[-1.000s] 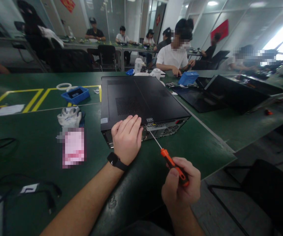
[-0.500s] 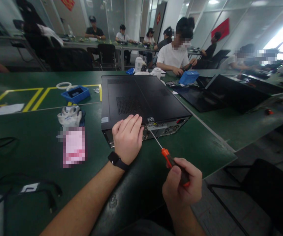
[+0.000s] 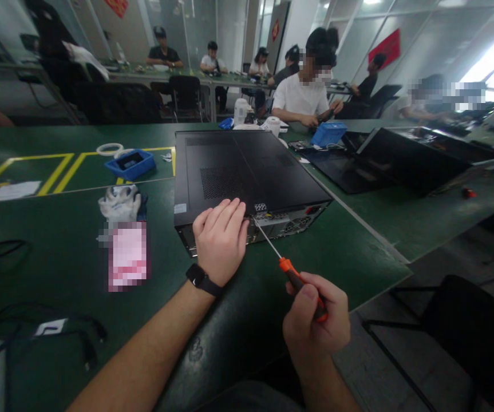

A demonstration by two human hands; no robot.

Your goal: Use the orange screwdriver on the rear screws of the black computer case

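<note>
A black computer case (image 3: pixel 247 169) lies flat on the green table (image 3: pixel 58 240), its rear panel facing me. My left hand (image 3: pixel 221 240), with a black watch on the wrist, rests over the case's near top edge, fingers together and curled onto the lid. My right hand (image 3: pixel 315 320) is closed round the orange and black handle of a screwdriver (image 3: pixel 292 274). The thin shaft runs up and left, and its tip meets the rear panel just right of my left fingers.
White gloves (image 3: pixel 120 203) and a blurred pink item (image 3: pixel 129 254) lie left of the case. A blue tray (image 3: pixel 130 165) sits beyond them by yellow floor-tape lines. Black cables (image 3: pixel 36 332) lie at the near left. Open black cases (image 3: pixel 401 163) and seated people fill the right and back.
My right hand has turned slightly on the screwdriver handle, and the view has shifted a little. The tip stays at the rear panel and my left hand stays on the case.
</note>
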